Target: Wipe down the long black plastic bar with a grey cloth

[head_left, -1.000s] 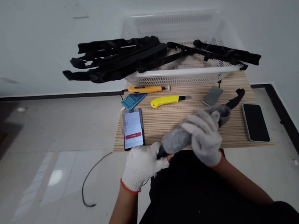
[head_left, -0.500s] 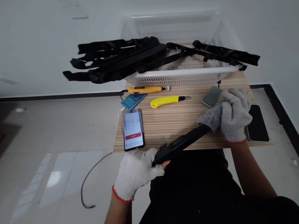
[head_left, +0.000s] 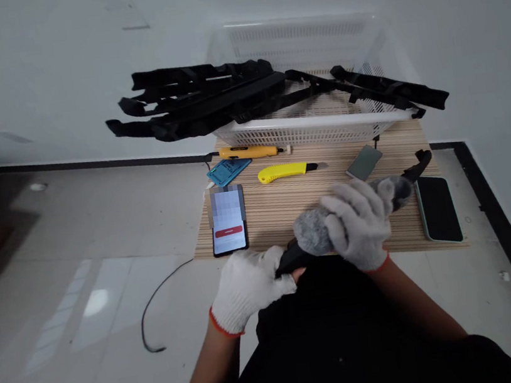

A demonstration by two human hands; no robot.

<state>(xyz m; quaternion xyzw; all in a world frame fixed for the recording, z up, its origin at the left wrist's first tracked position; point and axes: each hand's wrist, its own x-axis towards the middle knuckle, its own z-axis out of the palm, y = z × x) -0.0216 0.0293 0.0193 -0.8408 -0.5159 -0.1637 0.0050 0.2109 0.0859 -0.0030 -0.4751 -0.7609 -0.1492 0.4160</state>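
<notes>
My left hand (head_left: 252, 284), in a white knit glove, is closed around the near left end of a long black plastic strip (head_left: 292, 258). The strip slants up to the right, and its hooked far end (head_left: 418, 167) shows past the other hand. My right hand (head_left: 360, 224), gloved too, is wrapped over a fuzzy grey cloth (head_left: 312, 232) that lies around the middle of the strip. Cloth shows on both sides of the fingers, and the part of the strip beneath it is hidden.
Behind the wooden table (head_left: 258, 210), a white basket (head_left: 312, 123) bears several black strips (head_left: 223, 98) sticking out. On the tabletop lie a yellow cutter (head_left: 282, 172), an orange-yellow tool (head_left: 249, 152), a blue card (head_left: 228, 171), a grey block (head_left: 364, 163) and two phones (head_left: 228, 221), (head_left: 439, 210).
My right hand and the grey cloth have moved left and slightly down along the strip, so its far end now shows. My left hand has shifted slightly right.
</notes>
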